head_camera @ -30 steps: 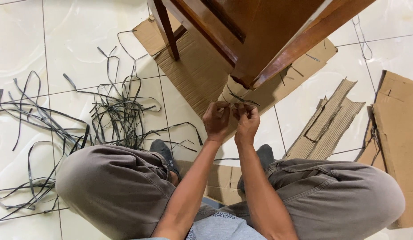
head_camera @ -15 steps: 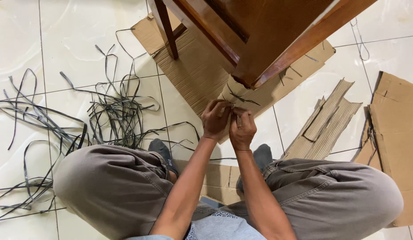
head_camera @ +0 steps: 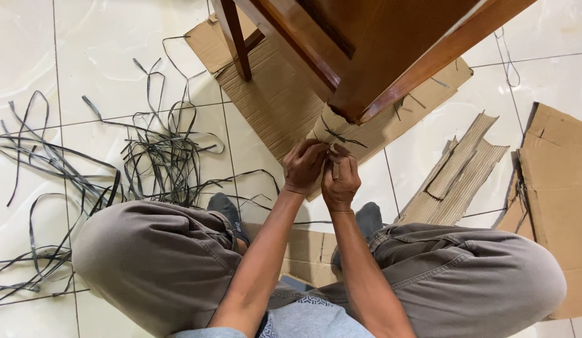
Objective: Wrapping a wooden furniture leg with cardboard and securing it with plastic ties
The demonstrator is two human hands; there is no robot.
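Nearest the camera, the person squats on a pale tiled floor (head_camera: 28, 56), grey-trousered knees spread to either side, both forearms reaching forward between them. Dark socks show just beyond the knees, and a flat piece of cardboard lies under the feet.

The left hand (head_camera: 304, 167) and the right hand (head_camera: 341, 178) meet side by side, touching, just below the foot of a wooden furniture leg (head_camera: 378, 69). Both hands are curled shut, fingertips pinched together on a thin dark strap (head_camera: 341, 136) that runs around a cardboard wrap (head_camera: 325, 128) covering the bottom of that leg. The strap crosses the wrap just above the fingers, with short loose ends sticking out to the right. Exactly how the strap passes between the fingers is hidden by the knuckles.

The wrapped leg stands on a large sheet of cardboard (head_camera: 272, 94) spread on the tiles. A second, thinner wooden leg (head_camera: 236, 40) stands farther back on the same sheet.

To the left, well apart from the hands, a tangled heap of dark straps (head_camera: 159, 156) sprawls over the tiles, with more loose lengths trailing toward the left edge. To the right lie folded corrugated strips (head_camera: 463, 169), and beyond them, at the right edge, a bigger cardboard panel (head_camera: 557, 188).
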